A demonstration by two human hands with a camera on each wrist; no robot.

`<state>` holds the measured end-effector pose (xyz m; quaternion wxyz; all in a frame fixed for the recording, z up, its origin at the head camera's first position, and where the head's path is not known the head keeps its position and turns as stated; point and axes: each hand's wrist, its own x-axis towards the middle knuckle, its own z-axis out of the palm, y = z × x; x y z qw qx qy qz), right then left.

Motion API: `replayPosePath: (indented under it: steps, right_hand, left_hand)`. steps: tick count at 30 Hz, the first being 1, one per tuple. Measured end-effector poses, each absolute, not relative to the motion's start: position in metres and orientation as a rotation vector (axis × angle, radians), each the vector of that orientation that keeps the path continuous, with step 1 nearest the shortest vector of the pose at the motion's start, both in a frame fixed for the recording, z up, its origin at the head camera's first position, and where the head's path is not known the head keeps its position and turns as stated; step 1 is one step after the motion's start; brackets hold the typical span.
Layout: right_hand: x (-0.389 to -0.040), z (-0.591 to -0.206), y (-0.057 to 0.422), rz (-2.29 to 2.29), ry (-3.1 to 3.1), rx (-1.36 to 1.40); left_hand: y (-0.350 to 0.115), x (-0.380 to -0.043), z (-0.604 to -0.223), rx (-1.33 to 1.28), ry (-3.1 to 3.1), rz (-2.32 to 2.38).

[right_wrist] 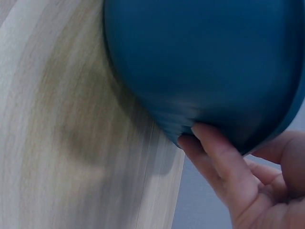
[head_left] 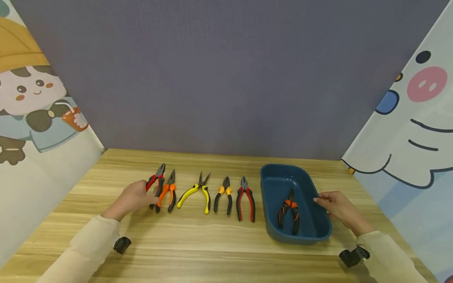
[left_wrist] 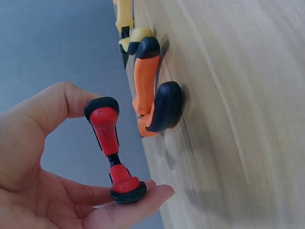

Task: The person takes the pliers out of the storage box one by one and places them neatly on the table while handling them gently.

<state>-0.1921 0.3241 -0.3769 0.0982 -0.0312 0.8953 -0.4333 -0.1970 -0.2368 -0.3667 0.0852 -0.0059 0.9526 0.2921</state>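
At the left end of the row, my left hand [head_left: 136,196] holds red-and-black pliers [head_left: 157,179] by the handles. The left wrist view shows the thumb on one red handle [left_wrist: 105,126] and fingers against the other. Close beside them lie orange-and-black pliers [head_left: 166,192]. On the right, my right hand [head_left: 341,210] pinches the side of a blue plastic basin [head_left: 276,235], thumb at the rim and fingers on the outer wall in the right wrist view. Inside the basin lies a pair of orange-and-black pliers [head_left: 291,210].
Between the held pliers and the basin lie yellow long-nose pliers [head_left: 194,190], yellow-and-black pliers [head_left: 223,192] and another red-and-black pair [head_left: 245,198]. A grey panel [head_left: 226,78] stands behind the wooden table [head_left: 198,251]. Walls with cartoon prints flank both sides.
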Motion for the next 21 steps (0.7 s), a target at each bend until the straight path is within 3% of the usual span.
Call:
replayPosePath:
  steps: [21]
  right_hand:
    - [-0.192, -0.376, 0.324, -1.290, 2.636, -0.079]
  left_hand:
    - [-0.251, -0.200, -0.380, -0.066, 2.806, 0.873]
